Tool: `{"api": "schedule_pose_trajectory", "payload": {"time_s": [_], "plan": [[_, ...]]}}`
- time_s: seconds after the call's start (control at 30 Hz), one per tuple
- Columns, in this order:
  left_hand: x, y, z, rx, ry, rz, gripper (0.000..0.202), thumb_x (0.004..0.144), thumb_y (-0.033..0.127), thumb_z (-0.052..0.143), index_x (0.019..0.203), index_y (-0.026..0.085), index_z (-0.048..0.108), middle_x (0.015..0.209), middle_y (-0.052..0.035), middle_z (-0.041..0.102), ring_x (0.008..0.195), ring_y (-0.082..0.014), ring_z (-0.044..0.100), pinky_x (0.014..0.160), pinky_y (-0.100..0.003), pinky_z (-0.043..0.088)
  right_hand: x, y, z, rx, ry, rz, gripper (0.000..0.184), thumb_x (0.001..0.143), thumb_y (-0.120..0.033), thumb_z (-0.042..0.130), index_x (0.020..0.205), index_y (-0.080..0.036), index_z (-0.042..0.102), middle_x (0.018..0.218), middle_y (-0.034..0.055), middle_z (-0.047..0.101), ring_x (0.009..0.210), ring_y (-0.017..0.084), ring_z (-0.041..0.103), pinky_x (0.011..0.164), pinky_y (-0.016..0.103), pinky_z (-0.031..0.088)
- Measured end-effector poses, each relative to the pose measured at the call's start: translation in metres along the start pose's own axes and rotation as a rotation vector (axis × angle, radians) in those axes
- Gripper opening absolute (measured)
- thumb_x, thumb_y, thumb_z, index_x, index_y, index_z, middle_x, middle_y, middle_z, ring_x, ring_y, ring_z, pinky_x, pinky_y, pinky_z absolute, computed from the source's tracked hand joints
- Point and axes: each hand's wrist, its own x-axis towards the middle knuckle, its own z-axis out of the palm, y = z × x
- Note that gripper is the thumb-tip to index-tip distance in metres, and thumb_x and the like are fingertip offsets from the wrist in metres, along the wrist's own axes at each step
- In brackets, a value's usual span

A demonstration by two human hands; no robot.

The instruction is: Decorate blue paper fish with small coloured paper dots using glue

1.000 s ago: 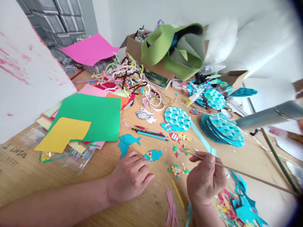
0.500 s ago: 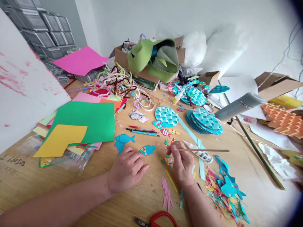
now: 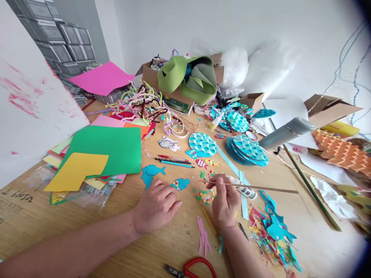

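Note:
My right hand (image 3: pixel 226 201) pinches a thin brown stick (image 3: pixel 269 189), whose fine tip points left above small coloured paper dots (image 3: pixel 204 196). My left hand (image 3: pixel 158 206) rests on the table, fingers loosely bent and thumb apart, with nothing visible held. Near its fingertips lies a blue paper fish (image 3: pixel 181 184) with a patterned patch of small triangles. Another blue paper fish (image 3: pixel 153 172) lies just beyond the knuckles. A white glue bottle (image 3: pixel 246 190) lies on its side behind my right hand. Striped and spotted paper fish (image 3: pixel 202 163) lie farther back.
Green card (image 3: pixel 107 148) tops a paper stack at left. Pencils (image 3: pixel 175 162) lie mid-table; blue woven-paper discs (image 3: pixel 247 150) and a grey flask (image 3: pixel 286 133) stand right. Red-handled pliers (image 3: pixel 199 264) lie in front, pink strips (image 3: pixel 203 237) before them, paper scraps (image 3: pixel 278 227) at right.
My right hand has shifted slightly right, and the stick's far end has swung a little lower and farther right. My left hand stays in place. The view has moved slightly.

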Motion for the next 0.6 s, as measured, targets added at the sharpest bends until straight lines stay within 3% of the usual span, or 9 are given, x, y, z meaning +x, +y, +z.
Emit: {"api": "schedule_pose_trajectory", "payload": {"time_s": [0.1,0.2,0.6], "plan": [[0.001,0.000,-0.001,-0.009,-0.012,0.013,0.014,0.086,0.019,0.055,0.072,0.017,0.058,0.077,-0.0038,0.066,0.077,-0.0176,0.062,0.075,-0.037,0.044,0.004,0.006,-0.006,-0.082,0.182,0.082,0.035,0.093,-0.037,0.042,0.067,-0.019,0.057,0.055,-0.0031,0.052,0.053,0.012,0.052,0.061,0.027,0.040],[0.002,0.000,-0.002,-0.015,-0.016,0.029,0.014,0.085,0.017,0.056,0.071,0.017,0.057,0.078,-0.0039,0.066,0.079,-0.0178,0.062,0.076,-0.037,0.045,0.008,0.012,-0.009,-0.103,0.253,0.117,0.037,0.091,-0.038,0.044,0.062,-0.018,0.055,0.052,-0.0035,0.051,0.049,0.011,0.049,0.056,0.026,0.038],[0.002,-0.002,-0.001,0.005,-0.048,0.026,0.008,0.085,0.019,0.055,0.082,0.018,0.063,0.086,-0.0056,0.067,0.088,-0.0199,0.062,0.081,-0.038,0.045,0.011,0.028,-0.015,-0.161,0.236,0.222,0.040,0.089,-0.046,0.044,0.062,-0.018,0.054,0.049,-0.0034,0.050,0.048,0.011,0.048,0.053,0.026,0.036]]}}
